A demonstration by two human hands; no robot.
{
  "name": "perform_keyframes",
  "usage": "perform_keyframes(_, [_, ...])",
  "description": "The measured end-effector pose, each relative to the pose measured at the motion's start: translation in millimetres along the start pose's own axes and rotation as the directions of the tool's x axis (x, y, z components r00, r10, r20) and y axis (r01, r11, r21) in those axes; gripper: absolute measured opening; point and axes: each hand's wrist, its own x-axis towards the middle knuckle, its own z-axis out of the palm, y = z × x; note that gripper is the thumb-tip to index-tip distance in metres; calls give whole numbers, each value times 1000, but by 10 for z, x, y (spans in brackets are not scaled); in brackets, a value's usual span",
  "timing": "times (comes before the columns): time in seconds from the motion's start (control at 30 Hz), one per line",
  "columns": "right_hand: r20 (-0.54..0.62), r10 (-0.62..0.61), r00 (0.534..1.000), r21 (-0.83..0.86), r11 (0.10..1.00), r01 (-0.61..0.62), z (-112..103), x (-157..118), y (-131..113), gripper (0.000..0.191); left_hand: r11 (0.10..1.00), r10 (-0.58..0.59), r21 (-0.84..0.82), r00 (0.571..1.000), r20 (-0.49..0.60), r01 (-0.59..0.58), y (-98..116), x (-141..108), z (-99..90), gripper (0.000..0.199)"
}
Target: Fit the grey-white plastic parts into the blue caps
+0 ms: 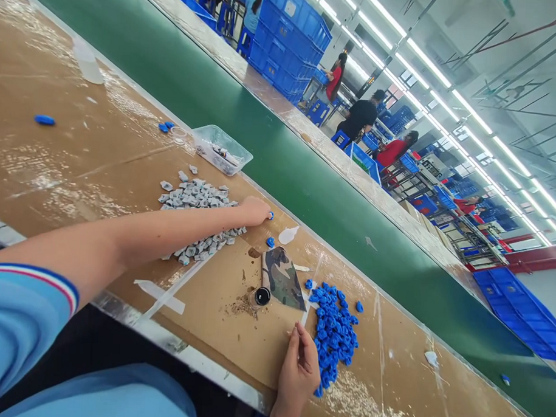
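Note:
My left hand [255,212] reaches out past the pile of small grey plastic parts [199,193], its fingers closed at a small blue plastic part [271,215]. A second blue part [270,241] lies just below it on the table. My right hand [300,367] rests beside the heap of blue plastic parts [335,332], thumb and forefinger pressed together; anything between them is too small to make out. Between the hands, a small jar with dark contents [261,296] stands on stained cardboard [210,309], next to a folded camouflage cloth [282,275].
A clear plastic tub [223,150] holding small items stands at the table's far edge. Beyond runs a green conveyor belt [280,154]. Loose blue pieces [44,120] and a whitish translucent cup [88,65] are at the left. Stacked blue crates [288,41] and several people are farther back.

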Motion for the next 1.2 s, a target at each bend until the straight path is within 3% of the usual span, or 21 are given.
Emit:
perform_keyframes(0.2, [-34, -242, 970, -91, 967, 239, 44, 83, 15, 22, 1000, -19, 7, 1000, -10, 19, 207, 540, -45, 32])
perform_keyframes(0.3, [-29, -241, 970, -113, 965, 236, 38, 63, -19, 22, 1000, -9, 15, 1000, -15, 9, 296, 765, -20, 29])
perform_keyframes(0.43, [11, -149, 989, -160, 976, 149, 15, 44, -70, 23, 999, -4, 32, 999, -48, 5, 289, 837, 32, 33])
perform_keyframes(0.53, [27, -52, 998, -209, 976, 56, -21, 190, -96, 31, 999, 10, 50, 998, -70, -7, 203, 726, 6, 37])
perform_keyframes(0.67, [52, 100, 994, -342, 936, -77, -13, 606, -101, 42, 995, 62, 76, 996, -61, -57, 38, 376, -115, 32])
perform_keyframes(0.83, [200, 39, 979, -555, 828, 81, 157, 980, -47, 41, 986, 143, 93, 990, -4, -142, -172, -165, -194, 21])
perform_keyframes(0.97, [203, 86, 975, -587, 808, 50, 131, 1017, -40, 25, 974, 198, 109, 980, 36, -201, -249, -488, -169, 19])
perform_keyframes(1.07, [120, 200, 972, -469, 875, -122, 33, 949, -110, 21, 959, 245, 134, 967, 67, -252, -229, -626, -127, 21])
perform_keyframes(1.13, [113, 300, 947, -246, 932, -266, -9, 864, -198, 31, 950, 255, 164, 964, 75, -264, -192, -671, -90, 16])
perform_keyframes(1.2, [193, 363, 912, 13, 928, -372, -22, 760, -309, 45, 945, 256, 194, 965, 65, -263, -150, -694, -46, 14])
